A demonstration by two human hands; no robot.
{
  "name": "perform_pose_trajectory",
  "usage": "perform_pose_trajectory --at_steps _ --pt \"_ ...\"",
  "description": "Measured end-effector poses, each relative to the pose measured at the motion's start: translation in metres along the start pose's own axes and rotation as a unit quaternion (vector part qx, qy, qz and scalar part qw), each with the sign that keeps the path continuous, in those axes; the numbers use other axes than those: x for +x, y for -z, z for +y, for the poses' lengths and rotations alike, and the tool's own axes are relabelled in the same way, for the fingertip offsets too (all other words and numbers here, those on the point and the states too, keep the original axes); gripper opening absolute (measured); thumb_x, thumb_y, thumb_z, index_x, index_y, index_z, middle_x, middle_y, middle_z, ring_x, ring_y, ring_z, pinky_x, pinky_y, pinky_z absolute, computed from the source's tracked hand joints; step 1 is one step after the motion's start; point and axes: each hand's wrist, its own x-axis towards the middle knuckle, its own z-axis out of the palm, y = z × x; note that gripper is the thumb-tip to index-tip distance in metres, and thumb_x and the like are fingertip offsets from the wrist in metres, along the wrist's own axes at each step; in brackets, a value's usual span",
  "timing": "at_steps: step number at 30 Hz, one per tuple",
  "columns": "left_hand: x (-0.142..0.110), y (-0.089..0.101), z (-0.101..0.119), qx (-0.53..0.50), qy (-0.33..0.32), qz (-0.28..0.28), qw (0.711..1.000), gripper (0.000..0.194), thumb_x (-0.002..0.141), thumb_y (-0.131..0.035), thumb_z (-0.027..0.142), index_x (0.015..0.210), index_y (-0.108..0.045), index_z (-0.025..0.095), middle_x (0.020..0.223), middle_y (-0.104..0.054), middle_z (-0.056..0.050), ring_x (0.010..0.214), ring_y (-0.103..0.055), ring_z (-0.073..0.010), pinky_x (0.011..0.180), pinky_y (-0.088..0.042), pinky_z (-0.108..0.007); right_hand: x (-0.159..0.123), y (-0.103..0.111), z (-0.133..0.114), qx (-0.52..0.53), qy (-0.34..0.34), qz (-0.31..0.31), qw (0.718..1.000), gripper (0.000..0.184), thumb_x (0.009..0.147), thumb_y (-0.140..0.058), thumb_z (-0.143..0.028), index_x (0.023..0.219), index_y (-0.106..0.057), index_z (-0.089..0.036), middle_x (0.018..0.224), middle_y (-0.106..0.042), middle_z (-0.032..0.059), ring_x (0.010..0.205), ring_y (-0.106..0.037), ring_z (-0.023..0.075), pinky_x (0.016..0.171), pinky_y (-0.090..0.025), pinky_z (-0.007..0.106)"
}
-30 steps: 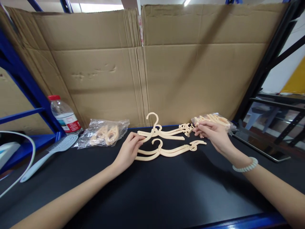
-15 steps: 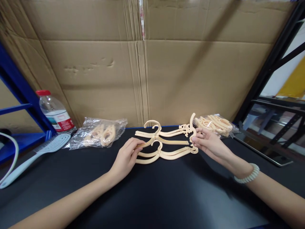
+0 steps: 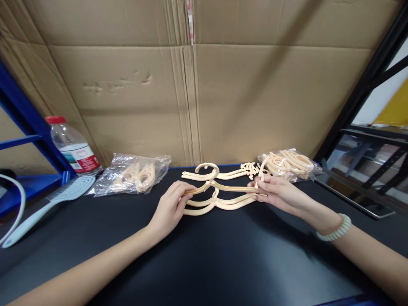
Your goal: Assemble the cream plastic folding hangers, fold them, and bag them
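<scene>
My left hand [image 3: 174, 200] pinches the left arm of a cream plastic clothes hanger [image 3: 234, 188], raised a little over the others. Its hook [image 3: 207, 165] points up and away from me. At the hanger's right end, my right hand [image 3: 276, 191] is closed on a small curved cream piece [image 3: 261, 170]; its fingertips meet the arm's end, and whether the two are joined I cannot tell. A second hanger [image 3: 229, 175] lies behind, and another folded-looking hanger [image 3: 234, 205] lies in front, partly covered by the raised one.
Small cream parts [image 3: 250, 168] are heaped behind my right hand. Clear bags of hanger pieces lie at left [image 3: 137, 176] and right [image 3: 288, 163]. A hairbrush [image 3: 70, 193], a bottle [image 3: 75, 148] and a dark flat tablet-like panel [image 3: 353, 197] are farther out. Cardboard [image 3: 248, 97] walls the back.
My right hand has brought the curved piece left and down to the hanger's right end. The held hanger's hook has tipped, and my left hand keeps its hold.
</scene>
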Motion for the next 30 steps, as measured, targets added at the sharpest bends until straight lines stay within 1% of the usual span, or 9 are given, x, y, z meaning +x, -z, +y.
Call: perform_pose_trajectory --at_steps 2,3,5,9,14,21,27,30 --pt "0.0 0.0 0.0 0.002 0.0 0.001 1.0 0.018 0.093 -0.043 0.012 0.1 -0.058 0.019 0.093 -0.058 -0.004 0.086 -0.057 -0.0164 0.073 -0.048 -0.029 0.0 0.0 0.0 -0.006 -0.014 0.001 1.0 0.021 0.074 -0.076 -0.031 0.082 -0.067 -0.014 0.099 -0.068 0.0093 0.09 -0.067 0.0195 0.081 -0.056 0.03" --pt "0.0 0.0 0.0 0.003 0.0 0.002 1.0 0.018 0.093 -0.043 0.012 0.1 -0.058 0.019 0.093 -0.059 -0.004 0.086 -0.057 -0.0165 0.073 -0.048 -0.029 0.0 0.001 0.0 -0.01 -0.02 0.002 1.0 0.021 0.075 -0.076 -0.031 0.082 -0.067 -0.014 0.099 -0.069 0.0101 0.091 -0.068 0.0206 0.081 -0.056 0.029" --pt "0.0 0.0 0.0 0.004 -0.003 0.005 1.0 0.018 0.093 -0.043 0.012 0.1 -0.058 0.019 0.093 -0.059 -0.004 0.085 -0.057 -0.0164 0.074 -0.048 -0.029 0.0 0.002 0.0 -0.016 -0.025 0.009 1.0 0.021 0.073 -0.077 -0.029 0.08 -0.065 -0.014 0.092 -0.07 0.0091 0.087 -0.07 0.0198 0.08 -0.057 0.028" --pt "0.0 -0.001 -0.001 0.002 -0.013 0.006 1.0 0.018 0.093 -0.043 0.012 0.101 -0.058 0.018 0.093 -0.059 -0.004 0.086 -0.057 -0.0162 0.075 -0.048 -0.029 0.001 0.002 0.0 -0.023 -0.018 0.024 0.999 0.023 0.069 -0.081 -0.027 0.075 -0.062 -0.015 0.079 -0.069 0.0043 0.076 -0.071 0.0163 0.073 -0.059 0.024" --pt "-0.001 -0.001 -0.001 0.004 -0.018 0.006 1.0 0.019 0.093 -0.044 0.011 0.102 -0.058 0.019 0.095 -0.059 -0.005 0.088 -0.057 -0.0167 0.076 -0.049 -0.03 0.001 -0.001 0.001 -0.037 -0.019 0.032 0.999 0.03 0.064 -0.084 -0.032 0.07 -0.06 -0.015 0.074 -0.068 0.0031 0.076 -0.071 0.0166 0.072 -0.059 0.023" --pt "-0.001 -0.001 0.0 0.004 -0.042 0.008 0.999 0.019 0.093 -0.044 0.012 0.102 -0.059 0.019 0.095 -0.061 -0.005 0.088 -0.059 -0.017 0.076 -0.051 -0.03 0.0 -0.009 0.006 -0.055 0.017 0.078 0.995 0.04 0.054 -0.088 -0.037 0.065 -0.056 -0.016 0.068 -0.068 0.0017 0.064 -0.068 0.0136 0.07 -0.059 0.025" --pt "-0.001 -0.002 -0.001 0.005 -0.046 0.004 0.999 0.021 0.093 -0.044 0.011 0.104 -0.059 0.019 0.094 -0.061 -0.005 0.087 -0.06 -0.0168 0.075 -0.052 -0.029 0.002 -0.011 0.011 -0.08 0.049 0.123 0.988 0.041 0.051 -0.088 -0.034 0.068 -0.054 -0.018 0.062 -0.067 0.0004 0.054 -0.065 0.0138 0.061 -0.058 0.028" --pt "-0.001 -0.002 -0.001 0.006 -0.041 0.002 0.999 0.02 0.093 -0.044 0.013 0.104 -0.059 0.019 0.094 -0.061 -0.005 0.086 -0.06 -0.0167 0.074 -0.052 -0.03 0.002 -0.013 0.011 -0.079 0.054 0.134 0.986 0.044 0.047 -0.089 -0.035 0.068 -0.054 -0.018 0.061 -0.067 0.0005 0.054 -0.065 0.0142 0.061 -0.058 0.028"
